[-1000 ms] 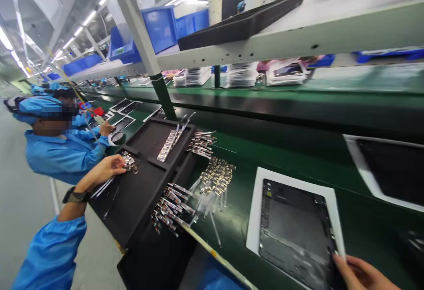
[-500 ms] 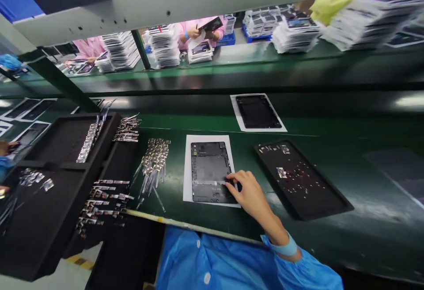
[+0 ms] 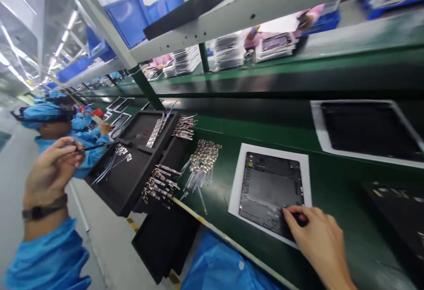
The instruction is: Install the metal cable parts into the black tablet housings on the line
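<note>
Lifted away from the small silver parts (image 3: 122, 150) in the matte black divided tray (image 3: 127, 181), the bare left hand (image 3: 54, 168) is now higher and farther left than it was 1 second ago. Its thumb and fingertips are pinched on what looks like a thin, dark, straight strip (image 3: 99, 146), whose free end points right, towards the tray. The black rectangular tablet shell (image 3: 268, 188) lies flat on a white paper sheet (image 3: 234, 199) on the dark green worktop (image 3: 212, 254), its long axis running away from the person's body and slightly skewed. Of the 2 hands, the right (image 3: 318, 232) is much nearer: its fingers, narrowly closed, touch the shell's lower right edge, though I cannot tell whether they grip it. From the left fingers, the shell lies well apart, to the right, beyond the tray.
</note>
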`<control>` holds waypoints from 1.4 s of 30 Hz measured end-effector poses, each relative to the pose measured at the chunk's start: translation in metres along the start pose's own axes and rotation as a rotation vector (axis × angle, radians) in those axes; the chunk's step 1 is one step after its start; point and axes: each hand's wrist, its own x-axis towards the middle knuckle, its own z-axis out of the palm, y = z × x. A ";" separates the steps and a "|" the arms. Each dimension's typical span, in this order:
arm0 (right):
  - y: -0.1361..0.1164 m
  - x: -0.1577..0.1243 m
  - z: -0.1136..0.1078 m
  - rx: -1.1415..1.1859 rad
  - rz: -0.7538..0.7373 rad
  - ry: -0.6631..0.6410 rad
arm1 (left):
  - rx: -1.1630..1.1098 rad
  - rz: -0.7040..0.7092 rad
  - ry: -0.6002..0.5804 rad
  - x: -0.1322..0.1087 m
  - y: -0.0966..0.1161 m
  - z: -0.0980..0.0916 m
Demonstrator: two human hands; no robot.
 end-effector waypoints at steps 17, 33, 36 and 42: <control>-0.017 -0.015 -0.037 0.582 0.204 -0.167 | -0.209 -0.325 -0.773 -0.267 -0.190 0.259; -0.022 -0.014 -0.044 0.590 0.195 -0.218 | -0.271 -0.512 -0.875 -0.281 -0.211 0.267; -0.023 -0.014 -0.042 0.577 0.189 -0.207 | -0.258 -0.489 -0.854 -0.281 -0.212 0.268; -0.029 -0.017 -0.041 0.423 0.048 -0.111 | -0.084 -0.266 -0.937 -0.282 -0.212 0.264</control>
